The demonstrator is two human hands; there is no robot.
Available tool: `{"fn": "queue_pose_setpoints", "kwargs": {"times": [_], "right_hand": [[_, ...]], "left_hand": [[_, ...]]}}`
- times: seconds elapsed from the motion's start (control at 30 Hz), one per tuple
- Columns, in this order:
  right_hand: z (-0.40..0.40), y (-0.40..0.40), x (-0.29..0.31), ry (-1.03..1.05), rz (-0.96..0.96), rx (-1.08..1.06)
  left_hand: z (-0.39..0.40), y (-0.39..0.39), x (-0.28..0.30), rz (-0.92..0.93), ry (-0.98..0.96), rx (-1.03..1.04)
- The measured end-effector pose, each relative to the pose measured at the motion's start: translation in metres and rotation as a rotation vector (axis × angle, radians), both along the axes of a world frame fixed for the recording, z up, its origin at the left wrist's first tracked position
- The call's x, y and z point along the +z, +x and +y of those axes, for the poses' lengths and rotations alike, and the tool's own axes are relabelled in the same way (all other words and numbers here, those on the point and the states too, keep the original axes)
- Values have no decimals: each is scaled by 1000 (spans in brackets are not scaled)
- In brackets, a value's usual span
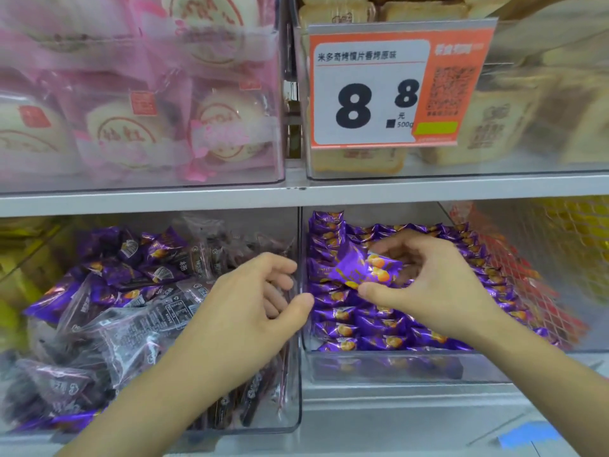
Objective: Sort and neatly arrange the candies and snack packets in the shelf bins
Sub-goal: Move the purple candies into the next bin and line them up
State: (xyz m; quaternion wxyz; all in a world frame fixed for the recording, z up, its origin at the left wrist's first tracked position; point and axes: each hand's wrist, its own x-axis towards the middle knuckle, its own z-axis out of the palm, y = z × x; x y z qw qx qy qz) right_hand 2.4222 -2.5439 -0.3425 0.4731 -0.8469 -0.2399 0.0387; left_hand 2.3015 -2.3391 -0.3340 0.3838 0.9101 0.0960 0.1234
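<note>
Right hand (438, 285) pinching glossy purple foil candy packet (359, 268), crinkled, orange-printed, above neat rows in clear plastic right bin (379, 354). Left hand (250, 311) hovering loosely curled, holding nothing, over jumbled left bin (290, 407).

— How many bins (301, 291) on the shelf?
— Four clear ones plainly, two up, two down.
— Price tags (395, 84)?
— One.
— Hands?
— Two, a left hand (250, 311) and a right hand (428, 285).
— Purple packets (359, 268)?
— Too many to count.
</note>
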Motion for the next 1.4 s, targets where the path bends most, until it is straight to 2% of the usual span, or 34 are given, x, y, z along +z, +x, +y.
{"fn": "queue_pose_setpoints", "kwargs": {"times": [0.13, 0.27, 0.4, 0.57, 0.8, 1.03, 1.4], "right_hand": [[12, 21, -11, -289, -83, 59], [33, 31, -25, -391, -111, 165], [46, 34, -33, -480, -134, 180], [44, 31, -35, -525, -207, 182], [38, 30, -34, -451, -285, 217], [38, 29, -31, -541, -315, 232], [40, 28, -36, -544, -315, 178]], "left_hand": [[7, 5, -5, 41, -136, -34], [5, 6, -10, 21, -195, -20], [4, 4, -10, 25, -184, -21], [2, 1, -9, 23, -117, -31], [4, 3, -7, 11, -95, -37], [4, 1, -7, 7, -80, -46], [4, 0, -8, 5, -63, -56]]}}
